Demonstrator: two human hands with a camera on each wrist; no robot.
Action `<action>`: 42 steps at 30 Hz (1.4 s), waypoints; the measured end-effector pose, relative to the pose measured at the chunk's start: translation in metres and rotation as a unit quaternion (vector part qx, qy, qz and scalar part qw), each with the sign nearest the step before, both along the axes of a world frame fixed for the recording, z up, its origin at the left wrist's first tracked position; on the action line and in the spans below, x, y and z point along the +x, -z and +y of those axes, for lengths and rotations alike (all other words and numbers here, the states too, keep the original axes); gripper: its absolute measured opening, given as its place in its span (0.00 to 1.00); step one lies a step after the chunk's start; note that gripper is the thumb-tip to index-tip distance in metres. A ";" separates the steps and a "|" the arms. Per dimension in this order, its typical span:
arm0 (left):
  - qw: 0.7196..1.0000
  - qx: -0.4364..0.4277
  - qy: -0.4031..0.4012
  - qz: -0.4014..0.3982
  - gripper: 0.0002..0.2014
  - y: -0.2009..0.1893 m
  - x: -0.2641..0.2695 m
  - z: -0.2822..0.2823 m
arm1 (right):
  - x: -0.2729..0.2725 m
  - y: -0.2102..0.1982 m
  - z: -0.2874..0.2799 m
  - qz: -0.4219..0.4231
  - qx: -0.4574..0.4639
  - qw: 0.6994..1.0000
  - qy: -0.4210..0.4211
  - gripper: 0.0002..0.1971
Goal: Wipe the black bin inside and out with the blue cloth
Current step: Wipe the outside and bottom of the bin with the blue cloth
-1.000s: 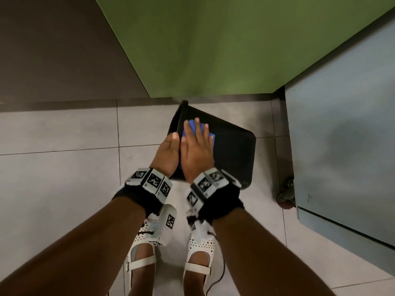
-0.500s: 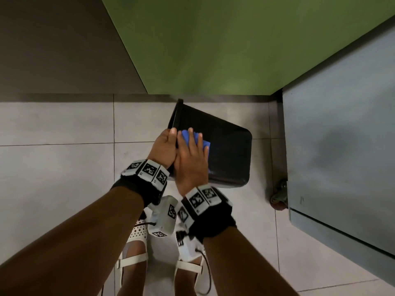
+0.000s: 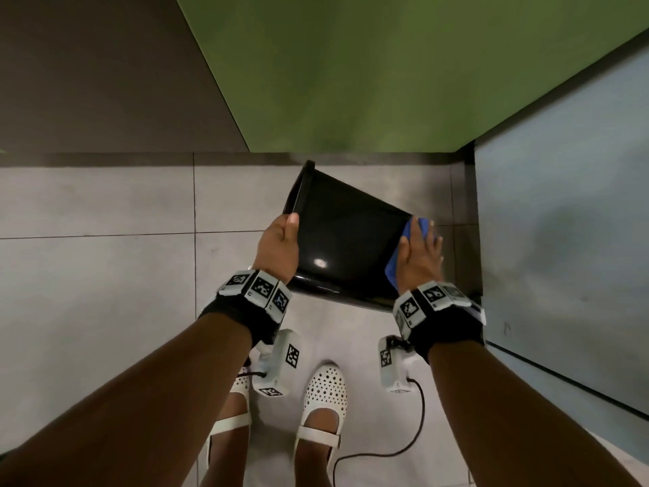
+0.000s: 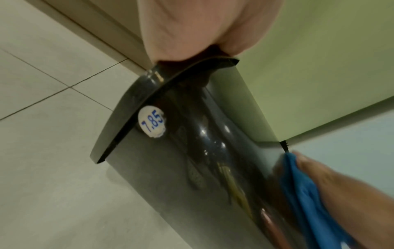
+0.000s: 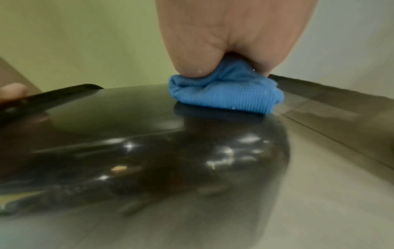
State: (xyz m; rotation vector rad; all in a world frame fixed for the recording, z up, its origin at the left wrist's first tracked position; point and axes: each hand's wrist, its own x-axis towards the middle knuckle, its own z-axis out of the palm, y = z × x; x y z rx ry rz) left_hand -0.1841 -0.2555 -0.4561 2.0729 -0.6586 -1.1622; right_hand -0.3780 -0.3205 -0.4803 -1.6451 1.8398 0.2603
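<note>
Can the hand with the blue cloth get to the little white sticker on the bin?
Probably yes. The right hand presses the blue cloth near the base end of the black bin; the sticker sits under the rim by the left hand, on another side, so it must reach round. Nothing blocks it.

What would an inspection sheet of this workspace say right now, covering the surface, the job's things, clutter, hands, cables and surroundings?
Surface: grey floor tiles.
Job's things: black bin tipped on its side; blue cloth bunched against the outside near the base.
Clutter: price sticker below the bin's rim.
Hands: left hand grips the rim; right hand presses the cloth.
Cables: black cable trailing over the floor.
Surroundings: green panel; grey-blue cabinet.
</note>
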 end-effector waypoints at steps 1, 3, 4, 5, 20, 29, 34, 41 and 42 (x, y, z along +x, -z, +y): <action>1.000 0.003 -0.005 -0.002 0.21 0.000 -0.001 -0.002 | -0.007 -0.001 0.004 -0.009 0.011 0.999 0.040 0.25; 1.000 0.008 -0.013 0.003 0.20 0.002 -0.001 -0.001 | -0.008 -0.003 0.022 -0.013 0.016 0.995 0.100 0.25; 1.000 0.010 -0.013 0.004 0.19 0.001 0.000 -0.001 | -0.002 -0.005 0.032 -0.004 0.008 0.995 0.104 0.25; 1.000 0.014 -0.007 0.003 0.19 0.001 -0.001 0.000 | 0.006 -0.008 0.044 0.010 -0.003 0.996 0.093 0.26; 1.000 -0.001 -0.011 0.024 0.19 -0.005 -0.010 0.013 | 0.058 -0.003 0.009 -0.043 -0.031 0.998 -0.041 0.25; 0.985 0.074 -0.022 0.152 0.32 -0.021 -0.006 0.002 | 0.015 0.010 0.028 -0.031 -0.052 0.987 0.151 0.27; 0.984 0.107 -0.032 0.140 0.25 -0.039 0.000 -0.040 | 0.008 0.016 0.036 -0.076 -0.074 0.987 0.119 0.27; 0.968 0.244 0.022 0.046 0.35 -0.035 0.014 -0.067 | -0.004 0.016 0.040 -0.088 -0.072 0.993 0.014 0.26; 0.967 0.249 0.033 0.036 0.33 -0.033 0.013 -0.065 | -0.003 0.015 0.040 -0.086 -0.067 0.994 0.014 0.26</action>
